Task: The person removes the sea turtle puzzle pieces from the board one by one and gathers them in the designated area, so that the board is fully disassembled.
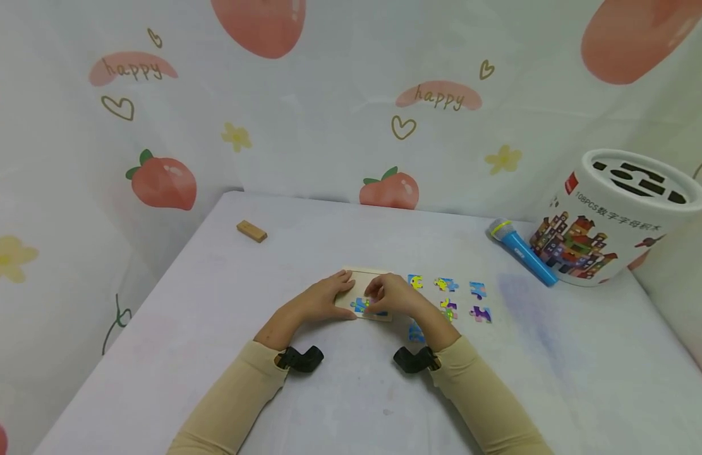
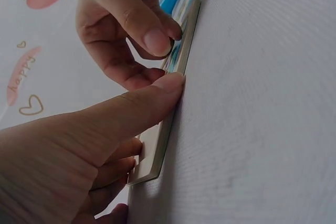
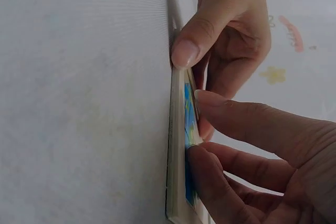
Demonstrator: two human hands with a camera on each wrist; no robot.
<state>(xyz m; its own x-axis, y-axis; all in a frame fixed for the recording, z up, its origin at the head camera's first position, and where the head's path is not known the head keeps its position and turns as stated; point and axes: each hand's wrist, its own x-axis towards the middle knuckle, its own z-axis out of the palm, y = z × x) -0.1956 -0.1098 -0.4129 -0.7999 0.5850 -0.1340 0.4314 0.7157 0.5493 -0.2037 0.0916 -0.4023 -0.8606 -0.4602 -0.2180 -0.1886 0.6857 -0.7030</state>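
A shallow wooden puzzle board (image 1: 359, 278) lies on the table, with blue puzzle pieces (image 1: 359, 304) in its near part. My left hand (image 1: 326, 297) grips the board's left side, thumb at the near edge and fingers toward the far side. My right hand (image 1: 399, 295) is bent over the board's right half. In the right wrist view, its thumb and index finger pinch a blue puzzle piece (image 3: 189, 124) close over the board; the fingers partly hide the piece.
Several loose puzzle pieces (image 1: 446, 284) lie right of the board, one (image 1: 416, 333) partly behind the right wrist. A blue toy microphone (image 1: 523, 251) leans by a big white bucket (image 1: 606, 221) at the back right. A small wooden block (image 1: 251, 231) lies at the back left.
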